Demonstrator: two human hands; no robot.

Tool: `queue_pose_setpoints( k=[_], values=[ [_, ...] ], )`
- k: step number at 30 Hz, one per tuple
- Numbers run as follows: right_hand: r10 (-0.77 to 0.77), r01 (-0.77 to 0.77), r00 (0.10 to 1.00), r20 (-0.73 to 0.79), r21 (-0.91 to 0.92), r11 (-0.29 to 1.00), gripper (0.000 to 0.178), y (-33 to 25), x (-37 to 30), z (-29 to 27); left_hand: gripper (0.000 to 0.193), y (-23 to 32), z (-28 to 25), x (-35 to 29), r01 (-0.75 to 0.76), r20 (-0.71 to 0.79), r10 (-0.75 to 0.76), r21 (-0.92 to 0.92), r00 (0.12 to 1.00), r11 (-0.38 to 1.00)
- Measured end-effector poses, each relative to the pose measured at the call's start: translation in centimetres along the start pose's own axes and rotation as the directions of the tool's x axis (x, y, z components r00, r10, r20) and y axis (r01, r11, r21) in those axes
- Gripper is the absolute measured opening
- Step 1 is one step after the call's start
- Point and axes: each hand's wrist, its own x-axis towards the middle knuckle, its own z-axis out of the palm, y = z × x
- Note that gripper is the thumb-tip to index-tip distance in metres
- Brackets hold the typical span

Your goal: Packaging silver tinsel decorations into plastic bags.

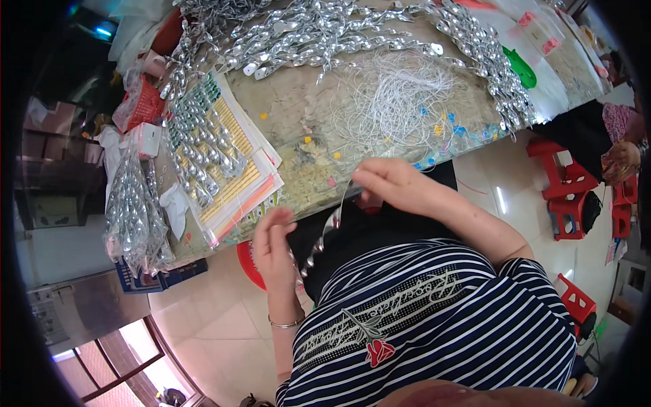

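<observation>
My right hand (397, 184) is closed in a pinch at the table's front edge. From its fingertips a thin string runs down to a shiny silver spiral ornament (332, 221), which hangs twisted in front of my lap. To the left of the ornament is my left hand (272, 247), its fingers loosely curled and slightly blurred, apart from the spiral. I see nothing held in it. Beyond my right hand lies a loose heap of white strings (407, 91) on the table. Several silver spirals (203, 146) rest in rows on a stack of yellow-striped sheets (234, 129).
More silver spirals (319, 37) cover the table's (298, 112) far side and right end. At left are a bag of spirals (137, 210), a red basket (146, 105) and a blue crate (163, 277). Red stools (559, 169) and another person's hand (620, 163) are at right.
</observation>
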Motion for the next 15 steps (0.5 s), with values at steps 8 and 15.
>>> queue_pose_setpoints(
  k=[8,15],
  values=[
    [0.037,-0.033,0.998,0.058,-0.064,0.997,0.027,1.1,-0.6,-0.1,0.029,0.1,3.6,-1.0,0.118,0.52,-0.222,0.225,0.825,0.967],
    [-0.173,0.015,0.859,-0.481,-0.315,0.949,0.02,3.8,-0.4,-8.5,0.033,-0.3,3.4,-0.9,0.267,0.497,-0.307,0.152,0.812,0.952]
  ],
)
